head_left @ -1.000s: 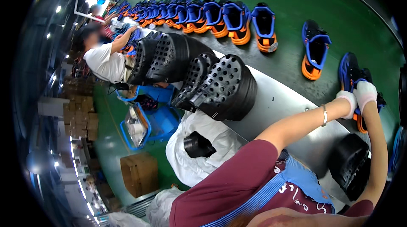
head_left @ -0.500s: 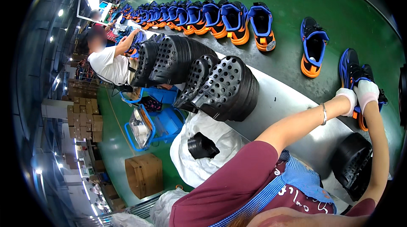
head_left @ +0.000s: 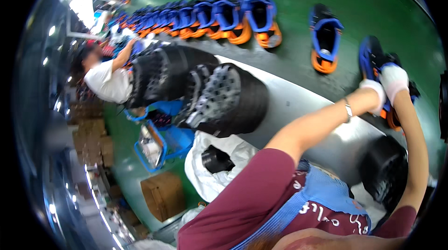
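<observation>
At the right, both my hands are in white gloves and close together over the rear of a black, blue and orange sneaker [head_left: 393,119] on the green belt [head_left: 298,63]. My left hand [head_left: 374,96] bends round its near left side; its fingertips are hidden. Above it, my right hand [head_left: 394,80] curls over the shoe's opening. Another dark sneaker [head_left: 371,56] stands right beside the held one. Further left, a single sneaker [head_left: 325,40] sits apart, toe away from me. A long row of matching sneakers [head_left: 228,17] runs to the far left.
Nested black perforated plastic shells [head_left: 242,98] stand on the metal ledge [head_left: 291,103]; another black stack [head_left: 385,170] is beneath my right forearm. Below are a white sack [head_left: 198,163], a blue basket [head_left: 179,140] and a cardboard box [head_left: 163,196]. A co-worker [head_left: 109,79] sits at far left.
The whole view has shifted, with the shoes and ledge appearing further left and a little higher, slightly blurred. My hands stay together at the same sneaker.
</observation>
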Demonstrator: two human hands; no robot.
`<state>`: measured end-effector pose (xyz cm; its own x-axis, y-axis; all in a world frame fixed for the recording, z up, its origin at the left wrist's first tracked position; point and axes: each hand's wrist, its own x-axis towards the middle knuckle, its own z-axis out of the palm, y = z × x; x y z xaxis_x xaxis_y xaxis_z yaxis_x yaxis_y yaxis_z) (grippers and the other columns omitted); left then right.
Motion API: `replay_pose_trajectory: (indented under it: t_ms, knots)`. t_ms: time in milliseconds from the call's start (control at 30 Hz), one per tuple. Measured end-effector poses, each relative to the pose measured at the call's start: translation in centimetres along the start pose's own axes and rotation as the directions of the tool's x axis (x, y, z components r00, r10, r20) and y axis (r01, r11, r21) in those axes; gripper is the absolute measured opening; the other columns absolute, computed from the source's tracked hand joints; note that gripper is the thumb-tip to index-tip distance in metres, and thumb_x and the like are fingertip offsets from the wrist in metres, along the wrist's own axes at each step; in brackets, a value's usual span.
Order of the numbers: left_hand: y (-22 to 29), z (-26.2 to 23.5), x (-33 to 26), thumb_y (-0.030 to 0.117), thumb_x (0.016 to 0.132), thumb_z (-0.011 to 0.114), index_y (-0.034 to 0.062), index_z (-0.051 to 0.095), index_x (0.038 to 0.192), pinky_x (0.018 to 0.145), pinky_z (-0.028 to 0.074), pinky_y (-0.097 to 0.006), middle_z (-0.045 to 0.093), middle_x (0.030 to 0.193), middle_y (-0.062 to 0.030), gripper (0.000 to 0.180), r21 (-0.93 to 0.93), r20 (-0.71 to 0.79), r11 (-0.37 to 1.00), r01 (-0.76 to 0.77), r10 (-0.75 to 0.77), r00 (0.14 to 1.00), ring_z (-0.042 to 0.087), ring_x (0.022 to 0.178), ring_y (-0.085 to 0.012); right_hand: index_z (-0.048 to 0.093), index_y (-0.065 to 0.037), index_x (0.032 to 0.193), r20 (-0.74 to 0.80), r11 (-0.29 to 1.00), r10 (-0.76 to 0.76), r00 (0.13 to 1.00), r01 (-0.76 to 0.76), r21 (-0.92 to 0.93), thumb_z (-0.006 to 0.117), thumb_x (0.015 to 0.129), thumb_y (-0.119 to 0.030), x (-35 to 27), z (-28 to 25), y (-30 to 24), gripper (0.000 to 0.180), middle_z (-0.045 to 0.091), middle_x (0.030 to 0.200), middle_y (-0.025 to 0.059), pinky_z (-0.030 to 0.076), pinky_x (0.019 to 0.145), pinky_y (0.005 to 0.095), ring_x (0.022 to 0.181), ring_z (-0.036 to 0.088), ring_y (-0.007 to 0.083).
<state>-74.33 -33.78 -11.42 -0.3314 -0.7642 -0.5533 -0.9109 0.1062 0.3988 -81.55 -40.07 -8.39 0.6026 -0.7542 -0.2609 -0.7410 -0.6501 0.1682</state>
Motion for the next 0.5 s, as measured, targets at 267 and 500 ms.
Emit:
replay_pose_trajectory:
  t_ms: [267,500]
  knots:
    - [-1.9,0.7,-2.0,0.047,0.078,0.067,0.0069,0.073,0.093,0.081,0.053,-0.040,0.070,0.094,-0.0185,0.043,-0.153,-0.171,0.988,-0.007,-0.020,0.985,0.067,0.091,-0.0346,0.070,-0.006,0.096,-0.184,0.985,-0.092,0.979,0.116,0.125,0.059,0.084,-0.013,-0.8,0.2,-0.1,0.018,0.070,0.096,0.0189,0.054,0.078,0.0424,0.090,0.067,0.0351]
    - [-0.3,-1.3,-3.4,0.053,0.080,0.065,0.0025,0.071,0.078,0.068,0.053,-0.035,0.069,0.071,-0.0119,0.051,-0.188,0.023,0.971,0.149,-0.147,0.989,0.067,0.065,-0.0236,0.071,-0.005,0.101,-0.032,0.992,0.013,0.999,-0.009,0.122,0.058,0.085,-0.013,-0.9,0.4,-0.7,0.022,0.070,0.101,0.0186,0.055,0.082,0.0394,0.095,0.068,0.0330]
